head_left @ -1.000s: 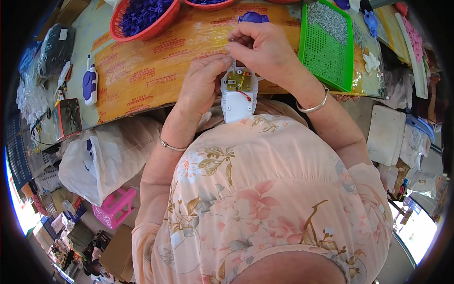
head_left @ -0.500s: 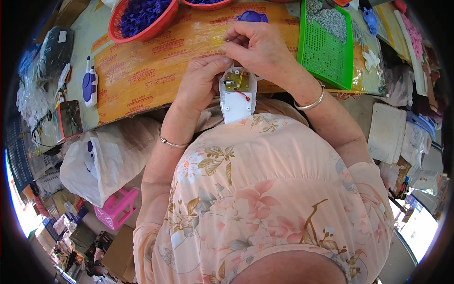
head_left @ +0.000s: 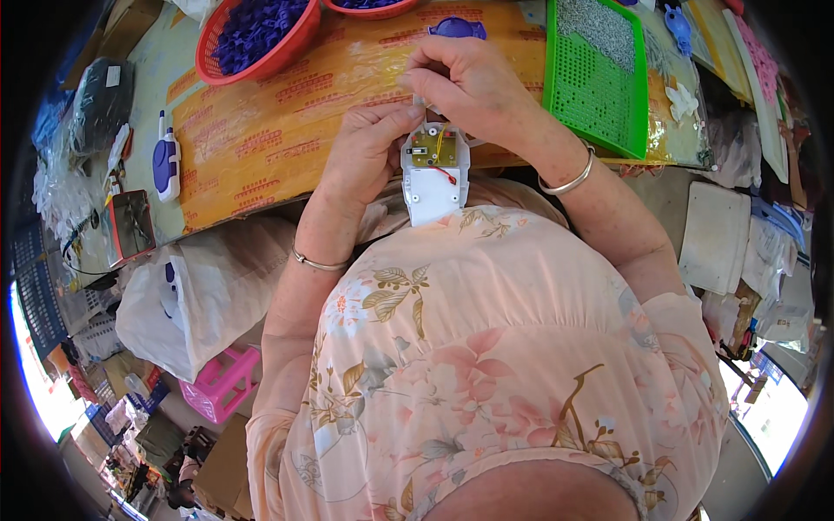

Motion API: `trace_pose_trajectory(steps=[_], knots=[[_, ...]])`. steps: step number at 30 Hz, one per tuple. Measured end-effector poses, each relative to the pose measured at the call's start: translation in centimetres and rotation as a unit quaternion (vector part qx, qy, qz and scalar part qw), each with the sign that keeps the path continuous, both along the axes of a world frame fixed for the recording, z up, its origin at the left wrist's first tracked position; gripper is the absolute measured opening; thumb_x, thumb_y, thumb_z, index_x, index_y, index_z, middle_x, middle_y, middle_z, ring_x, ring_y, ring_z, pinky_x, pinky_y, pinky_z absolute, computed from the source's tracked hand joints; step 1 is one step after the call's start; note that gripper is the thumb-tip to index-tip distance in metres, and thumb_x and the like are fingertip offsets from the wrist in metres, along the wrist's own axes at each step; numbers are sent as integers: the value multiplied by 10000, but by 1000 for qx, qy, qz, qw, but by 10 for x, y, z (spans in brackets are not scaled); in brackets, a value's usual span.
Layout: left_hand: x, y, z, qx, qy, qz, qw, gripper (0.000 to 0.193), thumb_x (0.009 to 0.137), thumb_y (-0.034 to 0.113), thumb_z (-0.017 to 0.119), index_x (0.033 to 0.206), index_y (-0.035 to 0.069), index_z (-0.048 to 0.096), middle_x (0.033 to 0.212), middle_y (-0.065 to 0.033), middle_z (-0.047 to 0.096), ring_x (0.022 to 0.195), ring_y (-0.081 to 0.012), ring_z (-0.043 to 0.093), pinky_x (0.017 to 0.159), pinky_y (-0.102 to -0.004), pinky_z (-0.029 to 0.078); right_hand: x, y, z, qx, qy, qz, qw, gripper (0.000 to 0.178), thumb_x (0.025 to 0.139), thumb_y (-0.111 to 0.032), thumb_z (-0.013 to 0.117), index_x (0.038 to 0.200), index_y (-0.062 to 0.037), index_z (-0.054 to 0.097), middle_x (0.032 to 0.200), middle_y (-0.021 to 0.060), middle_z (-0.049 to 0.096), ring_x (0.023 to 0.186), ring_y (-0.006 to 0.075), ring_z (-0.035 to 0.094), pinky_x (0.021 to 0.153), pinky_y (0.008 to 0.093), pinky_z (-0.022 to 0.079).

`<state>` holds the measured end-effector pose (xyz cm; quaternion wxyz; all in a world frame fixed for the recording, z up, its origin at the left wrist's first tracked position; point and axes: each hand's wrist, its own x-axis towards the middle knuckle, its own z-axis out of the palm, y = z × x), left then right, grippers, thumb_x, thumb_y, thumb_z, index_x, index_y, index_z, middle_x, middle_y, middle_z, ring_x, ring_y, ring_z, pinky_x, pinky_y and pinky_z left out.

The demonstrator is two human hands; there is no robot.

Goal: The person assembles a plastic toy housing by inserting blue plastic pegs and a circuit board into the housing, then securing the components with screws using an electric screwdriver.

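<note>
My left hand (head_left: 372,146) is closed on a white plastic housing (head_left: 433,195), which stands at the near table edge against my shirt. A small yellow-green circuit board (head_left: 424,149) with yellow and red wires sits in its upper part. Just above the housing's far end, my right hand (head_left: 473,80) is pinched, thumb against fingers. Whatever is between those fingertips is too small and hidden to name. A small pale piece shows at the left fingertips, by the housing's top. Beyond my right hand lies a blue-purple plastic part (head_left: 457,29).
A red basket (head_left: 261,69) of purple-blue parts stands far left, with another red basket (head_left: 369,10) beside it. On the right is a green perforated tray (head_left: 592,100) with small silvery pieces. A purple-and-white device (head_left: 165,161) lies on the table's left.
My right hand has shifted slightly up and left from the housing's end, and a pale piece now shows between the hands. The dark and orange object over the green tray has left view.
</note>
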<state>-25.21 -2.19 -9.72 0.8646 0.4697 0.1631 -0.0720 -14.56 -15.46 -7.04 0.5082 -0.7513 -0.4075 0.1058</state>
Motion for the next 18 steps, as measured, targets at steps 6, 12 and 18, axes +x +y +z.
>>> trace_pose_trajectory(steps=[6, 12, 18], knots=[[0, 5, -2, -15, 14, 5, 1000, 192, 882, 119, 573, 946, -38, 662, 799, -76, 667, 632, -114, 609, 540, -228, 483, -1, 4, 3, -13, -23, -17, 1000, 184, 798, -169, 581, 761, 11, 598, 667, 170, 600, 650, 327, 591, 586, 410, 443], [0, 6, 2, -24, 8, -9, 1000, 202, 886, 119, 566, 949, -50, 658, 810, -91, 669, 652, -131, 624, 578, -252, 510, 1, 5, 3, -18, -32, -7, 999, 190, 799, -172, 584, 750, 12, 582, 690, 181, 590, 694, 363, 577, 606, 439, 432], [0, 5, 0, -26, 12, -4, 1000, 199, 893, 122, 571, 951, -48, 656, 816, -92, 669, 666, -132, 625, 583, -252, 511, 5, 4, -1, -16, -68, 12, 998, 155, 843, -141, 577, 828, 13, 577, 667, 97, 543, 601, 170, 511, 566, 315, 416]])
